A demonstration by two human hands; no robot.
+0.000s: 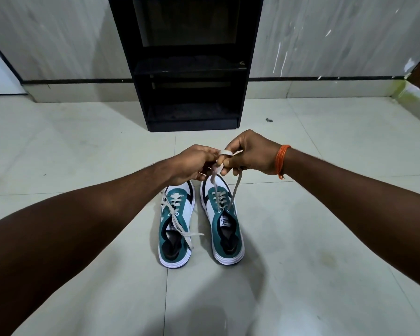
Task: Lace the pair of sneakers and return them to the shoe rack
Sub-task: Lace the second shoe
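Note:
Two teal and white sneakers stand side by side on the floor, toes pointing away from me. The left sneaker [175, 229] has its grey lace crossed loosely over the tongue, ends lying free. The right sneaker [224, 226] has both ends of its grey lace [235, 190] pulled up to my hands. My left hand [192, 163] and my right hand [250, 154] meet above the toes, each pinching a lace end. One strand is looped over a finger of my right hand. The black shoe rack [192, 69] stands against the wall beyond the sneakers.
Pale floor tiles [83, 141] surround the shoes. The rack has open shelves with nothing visible on them. A small dark scrap [269, 120] lies on the floor to the right of the rack. An orange thread band [280, 161] circles my right wrist.

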